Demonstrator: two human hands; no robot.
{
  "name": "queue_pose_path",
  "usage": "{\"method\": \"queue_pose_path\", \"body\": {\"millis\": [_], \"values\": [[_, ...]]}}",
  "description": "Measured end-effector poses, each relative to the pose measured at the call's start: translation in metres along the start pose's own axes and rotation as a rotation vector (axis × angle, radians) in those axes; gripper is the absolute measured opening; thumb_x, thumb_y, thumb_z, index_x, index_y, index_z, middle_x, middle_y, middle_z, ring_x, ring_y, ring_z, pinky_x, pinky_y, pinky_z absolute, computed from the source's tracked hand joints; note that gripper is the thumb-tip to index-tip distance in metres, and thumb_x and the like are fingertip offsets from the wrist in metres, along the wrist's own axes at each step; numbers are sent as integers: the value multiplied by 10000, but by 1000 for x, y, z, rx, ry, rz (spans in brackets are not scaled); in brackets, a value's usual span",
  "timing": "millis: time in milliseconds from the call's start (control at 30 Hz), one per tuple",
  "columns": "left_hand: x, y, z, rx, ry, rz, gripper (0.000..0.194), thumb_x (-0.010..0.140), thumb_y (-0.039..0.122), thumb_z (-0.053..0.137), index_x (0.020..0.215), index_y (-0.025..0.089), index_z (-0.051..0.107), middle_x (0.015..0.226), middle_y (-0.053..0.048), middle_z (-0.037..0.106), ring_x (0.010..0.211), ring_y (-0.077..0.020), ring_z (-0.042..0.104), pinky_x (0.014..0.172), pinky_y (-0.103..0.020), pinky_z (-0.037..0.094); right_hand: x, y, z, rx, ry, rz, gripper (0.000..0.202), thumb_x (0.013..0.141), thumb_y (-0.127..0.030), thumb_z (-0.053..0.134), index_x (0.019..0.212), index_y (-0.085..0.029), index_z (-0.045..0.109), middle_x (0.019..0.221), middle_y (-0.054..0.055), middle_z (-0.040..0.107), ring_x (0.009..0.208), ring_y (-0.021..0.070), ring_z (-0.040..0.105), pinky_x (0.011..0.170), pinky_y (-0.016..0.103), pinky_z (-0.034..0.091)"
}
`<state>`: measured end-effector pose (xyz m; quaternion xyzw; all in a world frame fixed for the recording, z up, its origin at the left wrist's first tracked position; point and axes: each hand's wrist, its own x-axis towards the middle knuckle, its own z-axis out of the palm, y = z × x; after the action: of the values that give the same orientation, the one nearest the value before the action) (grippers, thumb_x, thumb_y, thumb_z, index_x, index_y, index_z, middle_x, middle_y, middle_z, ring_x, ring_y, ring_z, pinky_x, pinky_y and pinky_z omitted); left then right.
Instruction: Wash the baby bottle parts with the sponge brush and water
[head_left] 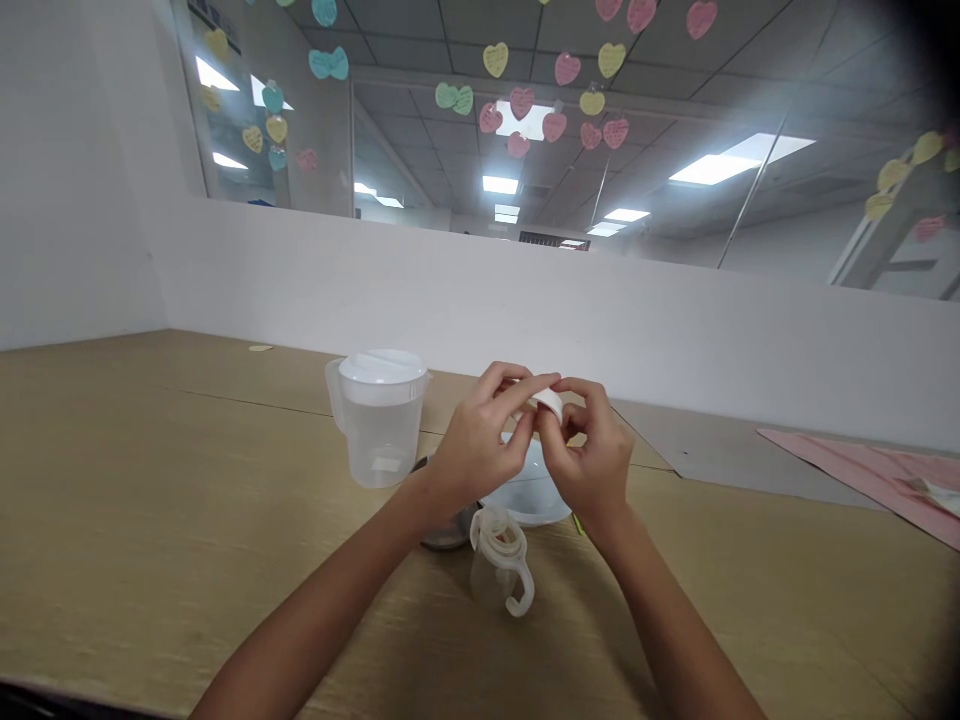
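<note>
A small white cap-like piece (550, 402) is held up between both hands above the table. My left hand (484, 425) is closed, its fingertips pinching the piece from the left. From the other side my right hand (589, 445) grips it with thumb and fingers; part of it is hidden by the fingers. Below the hands lies a pale blue bowl (532, 490), partly covered from view. Nearer to me stands a small clear bottle (491, 580) with a white collar and a hooked handle. A dark-rimmed round container (448, 537) sits behind my left wrist.
To the left stands a translucent pitcher (382, 440) with a white lid. At the right a pink cloth (862, 470) lies over a grey mat (705, 450). A white wall (465, 300) with a window above closes off the back of the wooden table (187, 510).
</note>
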<state>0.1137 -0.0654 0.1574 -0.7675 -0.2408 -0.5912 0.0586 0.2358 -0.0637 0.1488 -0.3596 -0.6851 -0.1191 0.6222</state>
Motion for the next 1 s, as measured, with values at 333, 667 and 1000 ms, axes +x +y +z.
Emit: {"method": "queue_pose_path", "body": {"millis": [333, 667, 1000], "values": [[-2, 0, 2, -2, -16, -86, 469, 682, -9, 436, 1077, 220, 544, 912, -31, 474, 748, -104, 494, 650, -222, 457, -1, 2, 2, -66, 57, -103, 90, 691, -219, 493, 768, -199, 534, 435, -85, 425, 374, 63, 411, 444, 175, 345], [5, -1, -5, -223, 38, -175, 370, 664, 8, 491, 963, 190, 609, 883, -36, 518, 835, -127, 533, 748, -265, 467, 2, -4, -6, 270, -117, 13, 172, 720, -269, 529, 874, -192, 537, 482, -80, 441, 406, 66, 428, 436, 192, 378], [5, 5, -4, -658, -159, -362, 331, 709, 119, 579, 1032, 180, 545, 916, -57, 588, 826, -140, 590, 721, -264, 504, 21, 6, -21, 508, -343, 284, 238, 776, -369, 503, 880, -177, 597, 539, -40, 526, 436, 81, 484, 392, 191, 399]]}}
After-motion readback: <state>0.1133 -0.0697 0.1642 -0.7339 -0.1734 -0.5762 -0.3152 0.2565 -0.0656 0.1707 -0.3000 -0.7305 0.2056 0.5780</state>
